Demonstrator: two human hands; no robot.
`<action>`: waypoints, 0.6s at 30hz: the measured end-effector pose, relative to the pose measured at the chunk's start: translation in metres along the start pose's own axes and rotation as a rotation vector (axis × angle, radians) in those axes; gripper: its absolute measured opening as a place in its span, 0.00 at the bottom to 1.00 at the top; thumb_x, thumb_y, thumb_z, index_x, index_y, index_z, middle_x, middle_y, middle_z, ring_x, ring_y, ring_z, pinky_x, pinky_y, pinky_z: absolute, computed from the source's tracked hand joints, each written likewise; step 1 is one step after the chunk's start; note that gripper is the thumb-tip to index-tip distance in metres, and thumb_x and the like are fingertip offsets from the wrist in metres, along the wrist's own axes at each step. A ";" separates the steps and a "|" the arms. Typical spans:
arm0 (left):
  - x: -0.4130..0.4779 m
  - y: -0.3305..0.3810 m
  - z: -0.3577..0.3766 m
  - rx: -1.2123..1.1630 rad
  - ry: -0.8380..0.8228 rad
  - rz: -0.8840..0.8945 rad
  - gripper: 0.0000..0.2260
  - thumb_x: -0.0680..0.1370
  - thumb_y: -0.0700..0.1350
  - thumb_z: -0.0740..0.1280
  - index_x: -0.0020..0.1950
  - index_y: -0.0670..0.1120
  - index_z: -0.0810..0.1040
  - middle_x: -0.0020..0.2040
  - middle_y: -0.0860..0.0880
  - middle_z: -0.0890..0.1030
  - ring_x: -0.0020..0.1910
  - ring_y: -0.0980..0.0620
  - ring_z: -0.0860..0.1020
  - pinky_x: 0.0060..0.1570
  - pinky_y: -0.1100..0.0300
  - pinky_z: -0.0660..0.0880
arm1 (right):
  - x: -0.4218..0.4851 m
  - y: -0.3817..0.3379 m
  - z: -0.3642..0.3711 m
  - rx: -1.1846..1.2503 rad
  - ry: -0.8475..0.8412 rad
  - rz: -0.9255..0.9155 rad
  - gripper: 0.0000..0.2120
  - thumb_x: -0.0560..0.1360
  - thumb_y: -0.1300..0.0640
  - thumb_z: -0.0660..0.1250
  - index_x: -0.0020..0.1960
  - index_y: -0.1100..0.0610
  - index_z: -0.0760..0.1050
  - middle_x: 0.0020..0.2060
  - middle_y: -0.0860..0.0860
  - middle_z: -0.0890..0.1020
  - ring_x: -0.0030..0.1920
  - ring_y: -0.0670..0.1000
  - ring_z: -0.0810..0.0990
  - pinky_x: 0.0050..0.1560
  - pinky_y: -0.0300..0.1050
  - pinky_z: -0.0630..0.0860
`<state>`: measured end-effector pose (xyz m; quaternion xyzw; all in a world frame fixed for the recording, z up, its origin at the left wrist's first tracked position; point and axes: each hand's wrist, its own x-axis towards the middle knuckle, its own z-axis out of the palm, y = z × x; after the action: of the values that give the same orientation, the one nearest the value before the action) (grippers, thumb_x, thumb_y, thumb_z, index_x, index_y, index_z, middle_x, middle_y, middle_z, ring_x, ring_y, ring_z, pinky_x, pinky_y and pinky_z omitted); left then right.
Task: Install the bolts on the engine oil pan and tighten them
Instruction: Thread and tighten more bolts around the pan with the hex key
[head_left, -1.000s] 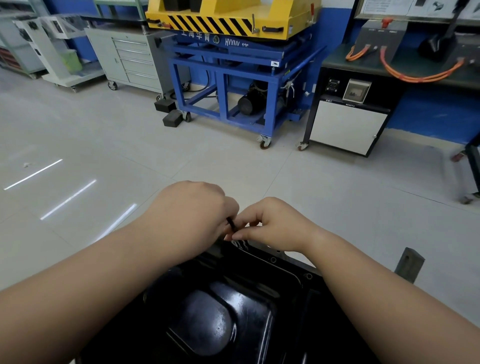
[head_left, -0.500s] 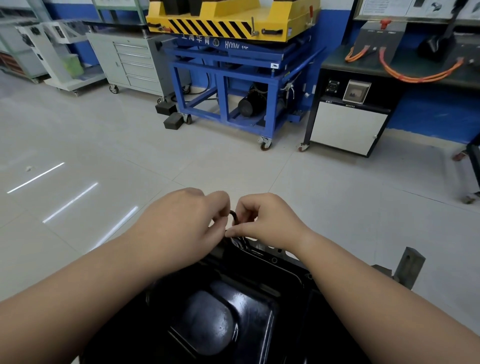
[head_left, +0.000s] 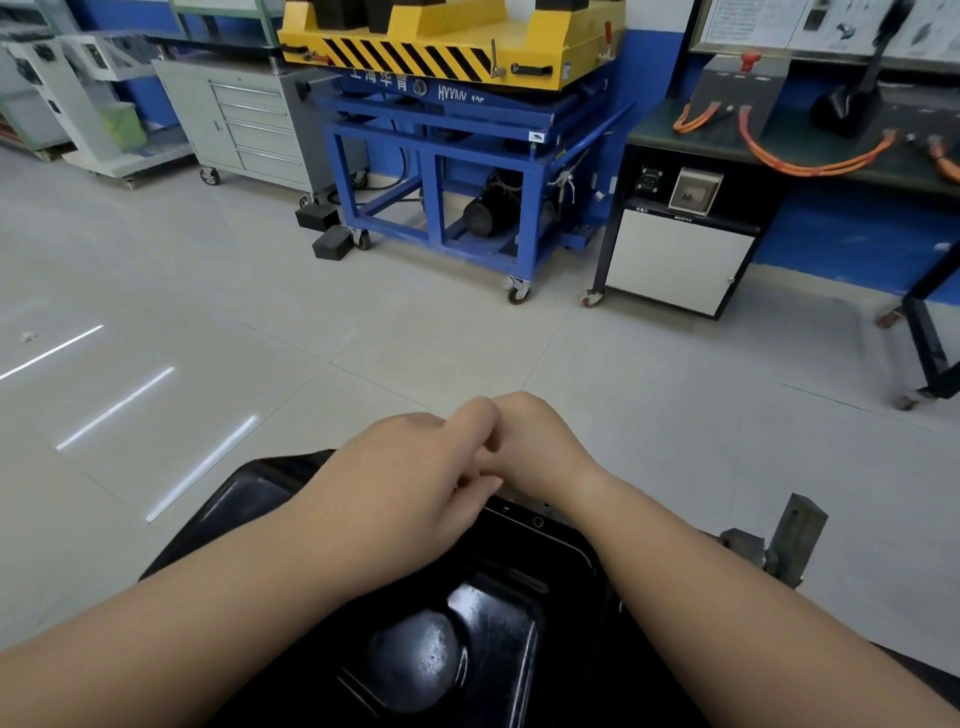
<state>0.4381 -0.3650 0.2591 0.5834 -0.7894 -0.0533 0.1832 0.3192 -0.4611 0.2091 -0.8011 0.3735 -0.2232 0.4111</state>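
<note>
Floor of pale tiles (head_left: 156, 312) takes the left side, with thin bright stripes of light on it, and at its far end a grey drawer cabinet (head_left: 249, 124) stands on small wheels. Lower, the left hand (head_left: 410, 467) reaches forward from the bottom corner with knuckles up and fingers curled inwards. It touches the other hand and partly covers it, so I cannot tell if it holds something. Under both forearms lies the black oil pan (head_left: 509, 582), shiny, with a round bulge in the middle. The two hands meet just over its far rim (head_left: 537, 521), where a small hole shows. Far behind, in the middle of the view, a blue steel frame (head_left: 441, 171) on wheels carries a yellow platform (head_left: 447, 31) with black stripes. The right hand (head_left: 535, 441) comes from the right with its fingers bent towards the left hand. Its fingertips are hidden behind the left hand, so its grasp cannot be judged either. Beside the right forearm, past the pan's edge, a grey metal bracket (head_left: 795, 535) stands upright. Further back a dark bench with a white door (head_left: 680, 260) has orange cables (head_left: 810, 161) lying on its top.
</note>
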 end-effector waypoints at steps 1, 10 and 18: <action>-0.001 -0.003 -0.003 -0.016 -0.007 -0.019 0.10 0.75 0.55 0.61 0.51 0.53 0.65 0.39 0.56 0.79 0.38 0.55 0.74 0.35 0.62 0.67 | -0.001 0.002 -0.002 0.048 0.003 0.002 0.18 0.64 0.56 0.72 0.21 0.47 0.69 0.17 0.42 0.69 0.21 0.40 0.68 0.26 0.30 0.62; 0.012 -0.014 -0.008 -0.058 0.008 -0.267 0.13 0.69 0.63 0.64 0.47 0.57 0.73 0.35 0.59 0.80 0.36 0.63 0.75 0.36 0.65 0.70 | -0.006 0.008 -0.001 0.143 -0.155 0.022 0.16 0.70 0.68 0.66 0.32 0.48 0.77 0.27 0.44 0.80 0.31 0.41 0.80 0.36 0.31 0.74; 0.015 -0.019 -0.009 -0.112 -0.083 -0.323 0.08 0.68 0.59 0.68 0.37 0.56 0.76 0.31 0.59 0.79 0.33 0.64 0.74 0.30 0.70 0.67 | -0.003 0.005 -0.008 -0.080 -0.126 -0.071 0.20 0.67 0.58 0.74 0.25 0.39 0.72 0.22 0.36 0.75 0.28 0.36 0.73 0.31 0.27 0.65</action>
<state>0.4548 -0.3836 0.2648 0.6889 -0.6881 -0.1502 0.1715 0.3103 -0.4647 0.2091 -0.8421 0.3270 -0.1713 0.3933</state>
